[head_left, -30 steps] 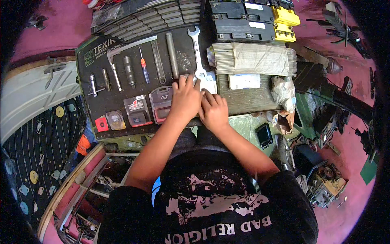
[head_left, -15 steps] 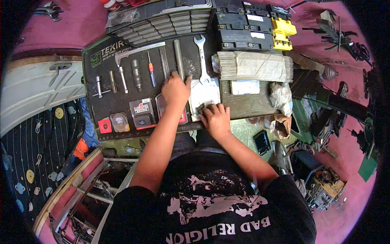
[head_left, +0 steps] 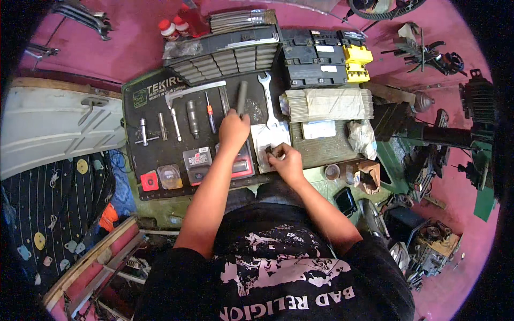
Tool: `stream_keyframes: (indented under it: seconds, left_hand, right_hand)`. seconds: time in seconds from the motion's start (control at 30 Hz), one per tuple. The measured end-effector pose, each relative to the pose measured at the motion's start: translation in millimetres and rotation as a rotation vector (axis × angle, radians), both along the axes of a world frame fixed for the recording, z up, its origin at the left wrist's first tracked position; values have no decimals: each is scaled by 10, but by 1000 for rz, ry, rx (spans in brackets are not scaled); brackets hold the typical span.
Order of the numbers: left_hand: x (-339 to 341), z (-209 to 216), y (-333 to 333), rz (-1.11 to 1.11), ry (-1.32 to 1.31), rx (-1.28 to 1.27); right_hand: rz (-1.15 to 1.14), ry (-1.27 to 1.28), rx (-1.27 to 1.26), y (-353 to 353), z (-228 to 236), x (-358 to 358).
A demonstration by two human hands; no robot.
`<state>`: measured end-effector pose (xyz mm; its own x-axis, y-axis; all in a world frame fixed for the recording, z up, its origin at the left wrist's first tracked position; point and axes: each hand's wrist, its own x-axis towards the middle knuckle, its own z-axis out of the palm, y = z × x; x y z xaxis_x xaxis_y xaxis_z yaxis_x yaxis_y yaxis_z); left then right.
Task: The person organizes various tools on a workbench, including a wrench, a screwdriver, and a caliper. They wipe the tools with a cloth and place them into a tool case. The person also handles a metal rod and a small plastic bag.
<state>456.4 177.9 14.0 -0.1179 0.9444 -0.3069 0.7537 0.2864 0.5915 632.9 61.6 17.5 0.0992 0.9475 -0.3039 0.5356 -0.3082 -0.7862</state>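
My left hand (head_left: 234,131) is closed round the lower end of a grey metal rod (head_left: 242,96), which points away from me over the dark mat (head_left: 155,115). Close to its left lie a flat metal bar (head_left: 224,99) and a screwdriver (head_left: 210,113) with an orange and blue handle. My right hand (head_left: 288,160) pinches a small dark crumpled piece (head_left: 270,153), too small to make out, over a white sheet (head_left: 262,137). An open-end wrench (head_left: 269,101) lies beyond the sheet. Under my left forearm sits a red-edged case (head_left: 243,166), partly hidden.
Farther left on the mat are a T-handle wrench (head_left: 143,132), a drill bit (head_left: 163,127) and a dark cylindrical tool (head_left: 193,119). Black battery-like cases (head_left: 313,64), a bundle of thin rods (head_left: 329,104) and a plastic bag (head_left: 362,139) stand to the right. A slatted organizer (head_left: 225,61) is behind.
The rod has been taken hold of by my left hand and has tilted. My right hand has curled more tightly on the dark piece. The whole view has shifted, with the table appearing lower.
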Motion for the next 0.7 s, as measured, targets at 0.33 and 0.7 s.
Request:
stream_keyframes:
  seconds: [0.33,0.7]
  left_hand:
    - [-867,1205,-1157,16,-1021,-163]
    - [-1681,1476,-1545,-183,-945,126]
  right_hand:
    - [-168,73,645,620,1353,-548]
    - [272,-113,563,124,1832,-1917]
